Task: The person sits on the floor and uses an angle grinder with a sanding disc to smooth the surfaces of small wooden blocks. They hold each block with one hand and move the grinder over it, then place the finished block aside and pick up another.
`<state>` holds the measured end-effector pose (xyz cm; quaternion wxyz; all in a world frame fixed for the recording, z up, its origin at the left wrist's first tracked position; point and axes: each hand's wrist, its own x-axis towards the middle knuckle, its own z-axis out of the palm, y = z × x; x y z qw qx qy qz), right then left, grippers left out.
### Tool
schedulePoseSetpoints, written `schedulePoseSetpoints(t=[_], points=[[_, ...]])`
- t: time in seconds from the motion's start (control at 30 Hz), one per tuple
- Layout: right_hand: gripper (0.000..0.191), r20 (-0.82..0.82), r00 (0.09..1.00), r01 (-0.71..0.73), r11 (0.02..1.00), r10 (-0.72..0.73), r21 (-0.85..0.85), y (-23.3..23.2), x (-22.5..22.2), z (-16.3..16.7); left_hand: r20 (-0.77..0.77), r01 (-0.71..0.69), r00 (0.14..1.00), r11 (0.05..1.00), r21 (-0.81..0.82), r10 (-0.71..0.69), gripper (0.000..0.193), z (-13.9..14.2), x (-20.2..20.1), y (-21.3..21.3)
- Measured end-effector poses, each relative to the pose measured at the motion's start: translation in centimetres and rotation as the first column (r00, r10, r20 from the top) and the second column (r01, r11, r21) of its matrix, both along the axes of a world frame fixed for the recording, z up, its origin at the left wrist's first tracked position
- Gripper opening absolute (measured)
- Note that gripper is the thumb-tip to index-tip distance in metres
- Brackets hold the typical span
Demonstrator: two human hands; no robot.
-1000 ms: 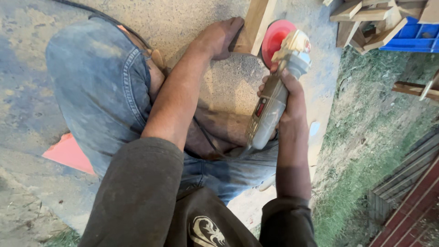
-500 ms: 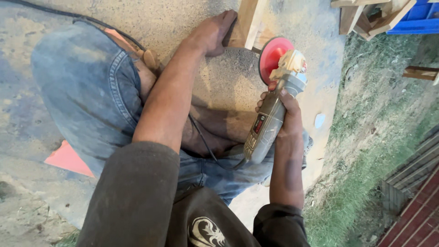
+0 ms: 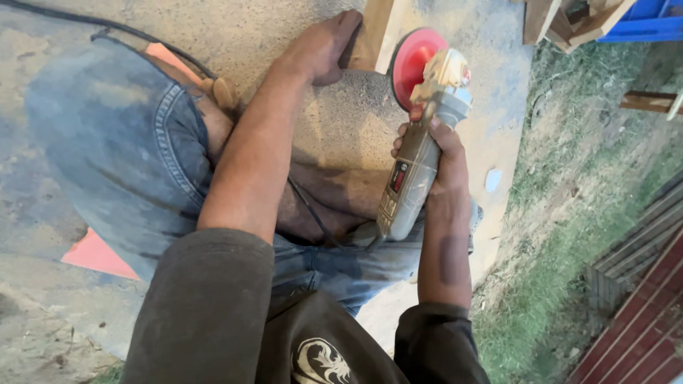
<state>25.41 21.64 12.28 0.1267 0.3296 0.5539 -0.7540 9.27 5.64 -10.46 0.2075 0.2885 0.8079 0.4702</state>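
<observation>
My right hand (image 3: 440, 162) grips the body of a grey angle grinder (image 3: 416, 156) whose red sanding disc (image 3: 411, 58) stands on edge, next to a pale wooden plank (image 3: 375, 32). My left hand (image 3: 321, 47) presses on the near end of that plank, fingers curled over its left edge. The grinder's black cord (image 3: 313, 213) runs back across my lap. I crouch in dusty blue jeans (image 3: 121, 142) over sawdust-covered ground (image 3: 334, 121).
A black cable (image 3: 85, 25) crosses the ground at top left. A red flat piece (image 3: 96, 254) lies under my left leg. Wooden offcuts (image 3: 562, 18) and a blue crate (image 3: 644, 25) sit at top right. Grass (image 3: 569, 235) and red-brown boards (image 3: 640, 313) lie to the right.
The view has shifted, so hands and grinder sit lower and more central in frame. The grinder's disc stays beside the plank; both hands keep their hold.
</observation>
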Motion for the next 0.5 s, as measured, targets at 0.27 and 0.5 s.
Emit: schedulePoseSetpoints(t=[0.27, 0.5], points=[[0.047, 0.036, 0.987, 0.153, 0.987, -0.155, 0.043, 1.9, 0.8, 0.5, 0.021, 0.023, 1.000, 0.998, -0.066, -0.022, 0.088, 0.8, -0.3, 0.3], [0.041, 0.001, 0.999, 0.040, 0.999, -0.040, 0.026, -0.2, -0.9, -0.1, -0.060, -0.002, 0.998, 0.999, 0.047, 0.005, 0.078, 0.1, -0.2, -0.4]])
